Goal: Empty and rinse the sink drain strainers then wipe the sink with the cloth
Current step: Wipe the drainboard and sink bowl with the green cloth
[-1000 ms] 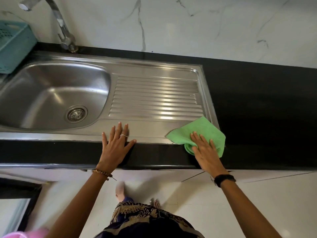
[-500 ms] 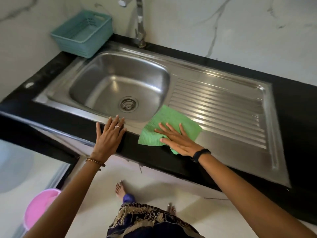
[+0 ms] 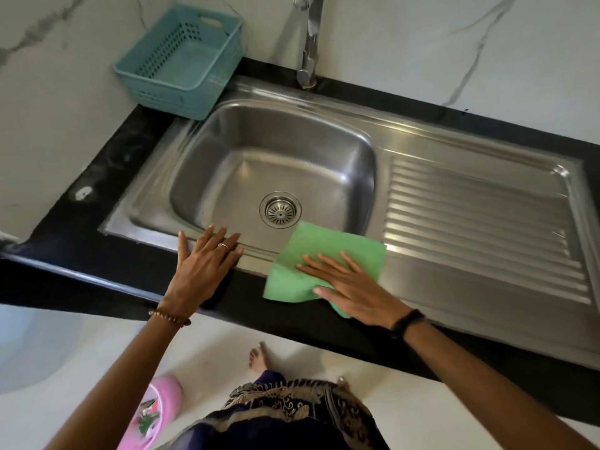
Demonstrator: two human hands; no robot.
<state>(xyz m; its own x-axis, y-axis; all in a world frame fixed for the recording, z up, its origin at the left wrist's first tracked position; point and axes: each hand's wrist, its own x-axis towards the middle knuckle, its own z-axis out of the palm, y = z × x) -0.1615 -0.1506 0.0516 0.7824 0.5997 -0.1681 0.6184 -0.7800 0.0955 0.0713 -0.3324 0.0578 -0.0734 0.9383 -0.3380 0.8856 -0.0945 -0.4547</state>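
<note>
A pink plastic tub (image 3: 156,414) sits on the pale floor below the counter's left end. On the black counter (image 3: 107,177), a teal slotted basket (image 3: 181,60) stands in the back left corner, against the marble wall and just beside the sink's back left corner. The steel sink (image 3: 324,125) is set into the counter, its bowl to the left and a ribbed draining board (image 3: 480,228) to the right. A round drain strainer (image 3: 280,209) sits seated in the bowl's floor, toward the front. The tap (image 3: 310,43) rises from the counter's back edge behind the bowl. The left hand (image 3: 203,271) lies flat with fingers spread on the sink's front rim and the counter's front edge, holding nothing. Just to its right, the right hand (image 3: 350,287) presses flat, fingers straight and splayed, on a green cloth (image 3: 324,254). The cloth lies across the sink's front rim and the counter's front edge, its far corner overhanging the bowl near the strainer.
</note>
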